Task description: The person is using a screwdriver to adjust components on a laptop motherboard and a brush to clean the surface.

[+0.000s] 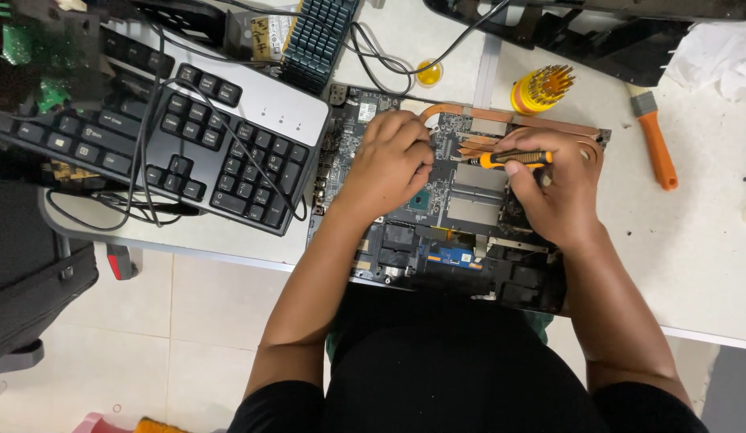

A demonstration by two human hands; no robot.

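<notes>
A dark laptop motherboard [461, 232] with copper heat pipes [501, 119] lies at the table's near edge in the head view. My right hand [553, 192] is shut on a small screwdriver [509, 159] with an orange and black handle, held sideways with its tip pointing left onto the board's upper middle. My left hand [385, 164] rests on the board's left part, fingers curled, fingertips close to the screwdriver tip. Whether it pinches anything is hidden.
A black and silver keyboard [188, 136] with cables across it sits to the left. A yellow holder of screwdriver bits [539, 88] and a round yellow lens-like piece [428, 73] stand behind the board. An orange-handled brush [655, 140] lies to the right. White table [701, 248].
</notes>
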